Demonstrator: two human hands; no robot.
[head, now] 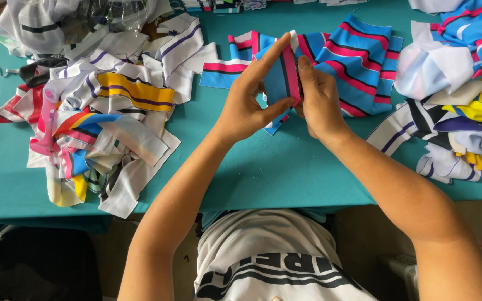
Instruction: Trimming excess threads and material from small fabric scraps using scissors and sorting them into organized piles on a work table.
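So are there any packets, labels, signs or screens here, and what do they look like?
No signs or screens show.
Clear plastic bag: top left, crumpled, see-through, on the fabric pile.
Shirt print: bottom middle, on the person's white shirt, black curved letters and stripes.
Strip: blue, pink and black striped cloth held between the left hand and the right hand; no label shows on it.

Both forearms are stretched from the lower edge toward the upper middle of the frame. The left hand (246,103) is raised with forefinger extended and thumb pinched inward — the right hand (318,103) is set against it, fingers curled, thumb upright.
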